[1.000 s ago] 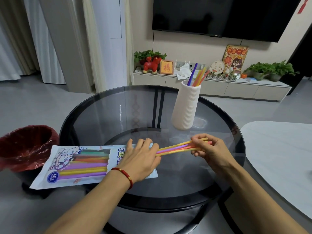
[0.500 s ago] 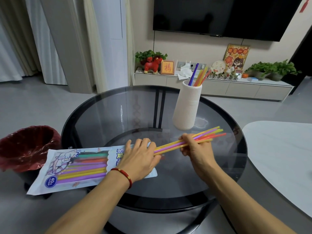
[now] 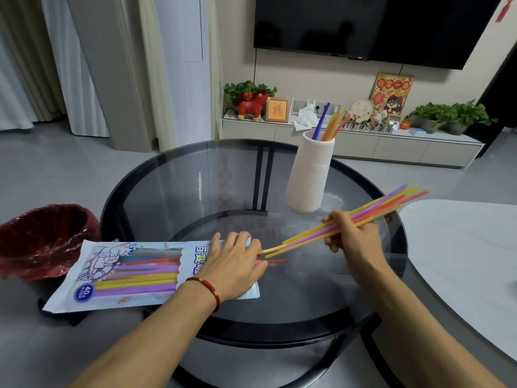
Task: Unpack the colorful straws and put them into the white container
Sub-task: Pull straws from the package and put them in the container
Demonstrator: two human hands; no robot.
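Yellow, purple and red straws (image 3: 363,217) clamped in right hand (image 3: 351,233) fingers, nearly clear of packet (image 3: 134,273); left hand (image 3: 232,264) flat, fingers spread, pinning it near bench's front-left edge.

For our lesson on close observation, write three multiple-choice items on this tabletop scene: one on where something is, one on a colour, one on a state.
1. Where does the white container stand?
A. on the glass table
B. on the floor
C. in the bin

2. What colour is the bracelet on the left wrist?
A. blue
B. red
C. green

3. What is the right hand doing?
A. resting open on the table
B. gripping a bunch of straws
C. holding the container

Answers:
1. A, its base sits on the glass table, far side.
2. B, a red cord circles the wrist behind the left hand, which presses flat on the straw packet.
3. B, its fingers close round the straws, whose ends are just clear of the packet's mouth.
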